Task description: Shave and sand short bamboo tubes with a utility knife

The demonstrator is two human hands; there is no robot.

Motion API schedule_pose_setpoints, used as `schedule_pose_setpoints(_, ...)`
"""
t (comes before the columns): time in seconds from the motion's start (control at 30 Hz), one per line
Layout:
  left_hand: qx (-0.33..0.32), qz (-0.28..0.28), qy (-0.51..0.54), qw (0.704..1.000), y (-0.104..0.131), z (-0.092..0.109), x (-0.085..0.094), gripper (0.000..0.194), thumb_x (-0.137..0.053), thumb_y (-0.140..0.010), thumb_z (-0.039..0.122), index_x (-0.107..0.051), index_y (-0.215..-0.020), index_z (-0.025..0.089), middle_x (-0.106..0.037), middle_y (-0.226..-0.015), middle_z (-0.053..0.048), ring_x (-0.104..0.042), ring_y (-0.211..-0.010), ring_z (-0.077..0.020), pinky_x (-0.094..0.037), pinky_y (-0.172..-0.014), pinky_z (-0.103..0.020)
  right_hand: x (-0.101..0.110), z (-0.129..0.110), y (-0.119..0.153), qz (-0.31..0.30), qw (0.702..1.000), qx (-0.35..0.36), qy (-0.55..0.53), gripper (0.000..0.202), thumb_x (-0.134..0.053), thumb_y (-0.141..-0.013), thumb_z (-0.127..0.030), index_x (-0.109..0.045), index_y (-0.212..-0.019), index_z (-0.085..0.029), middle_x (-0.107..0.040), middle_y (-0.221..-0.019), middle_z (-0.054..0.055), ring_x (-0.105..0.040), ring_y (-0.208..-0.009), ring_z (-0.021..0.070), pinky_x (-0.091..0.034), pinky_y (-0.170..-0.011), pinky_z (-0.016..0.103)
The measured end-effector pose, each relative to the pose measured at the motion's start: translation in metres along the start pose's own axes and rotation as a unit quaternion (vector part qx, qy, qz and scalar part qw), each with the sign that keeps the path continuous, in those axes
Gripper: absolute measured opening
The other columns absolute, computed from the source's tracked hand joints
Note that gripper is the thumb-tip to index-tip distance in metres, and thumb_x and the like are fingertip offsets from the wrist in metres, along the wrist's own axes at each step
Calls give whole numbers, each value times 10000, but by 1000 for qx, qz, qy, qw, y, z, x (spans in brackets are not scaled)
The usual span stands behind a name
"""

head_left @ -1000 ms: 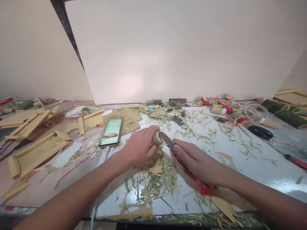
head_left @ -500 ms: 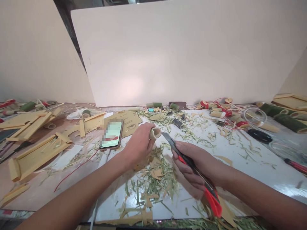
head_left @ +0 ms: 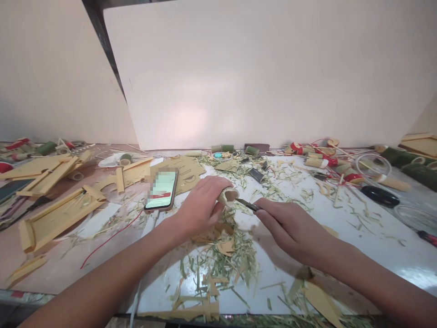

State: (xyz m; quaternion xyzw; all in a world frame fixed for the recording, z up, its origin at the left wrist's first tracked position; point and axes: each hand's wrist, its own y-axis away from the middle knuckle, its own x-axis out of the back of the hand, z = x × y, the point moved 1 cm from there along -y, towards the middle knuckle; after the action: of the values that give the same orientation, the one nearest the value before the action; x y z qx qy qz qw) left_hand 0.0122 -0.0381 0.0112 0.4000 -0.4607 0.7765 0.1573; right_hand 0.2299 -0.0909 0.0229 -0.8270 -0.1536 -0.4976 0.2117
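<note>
My left hand (head_left: pixel 205 202) is closed around a short pale bamboo tube (head_left: pixel 228 197), whose hollow end faces right. My right hand (head_left: pixel 285 225) grips a utility knife (head_left: pixel 248 205); its handle is mostly hidden by the fingers. The blade points left, with its tip at the rim of the tube's opening; whether it touches the inner wall I cannot tell. Beneath both hands, green and tan shavings (head_left: pixel 239 255) lie heaped on a white board (head_left: pixel 164 282).
A phone (head_left: pixel 162 191) with a cable stands left of my left hand, by a piece of brown cardboard (head_left: pixel 184 171). Farther left is a wooden tray (head_left: pixel 61 218). Bamboo pieces with red wire (head_left: pixel 350 173) and a black mouse-shaped object (head_left: pixel 380 196) lie right.
My right hand has turned the utility knife from a steep slant to a flatter angle, bringing its blade to the tube's opening. The red handle end is now hidden. The view has shifted slightly.
</note>
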Motion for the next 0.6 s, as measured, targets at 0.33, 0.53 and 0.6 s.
schedule_pose_setpoints(0.33, -57, 62, -43, 996, 0, -6, 3, 434, -424, -768, -13, -480, -1136, 210, -607, -1081, -79, -551, -1034, -217, -490, -905, -401, 9, -12, 2, -69, 987, -34, -142, 442, -256, -1010, -491, -368, -683, -216, -431, -607, -33, -432, -548, 125, -324, -540, 264)
schedule_pose_setpoints(0.53, -64, 82, -42, 994, 0, -3, 6, 424, -435, -771, -11, -513, -1118, 220, -616, -1034, -74, -556, -987, -206, -491, -848, -369, 9, -13, 2, -26, 998, -12, -49, 414, -254, -1004, -482, -374, -709, -217, -472, -613, -16, -438, -563, 141, -299, -562, 288)
schedule_pose_setpoints(0.6, -72, 83, -42, 993, 0, 0, 6, 389, -439, -791, 8, -528, -1100, 227, -621, -1003, -68, -558, -954, -203, -488, -834, -365, 6, -12, 2, -39, 999, -8, -27, 385, -288, -999, -467, -375, -720, -217, -480, -623, -18, -424, -557, 137, -279, -553, 285)
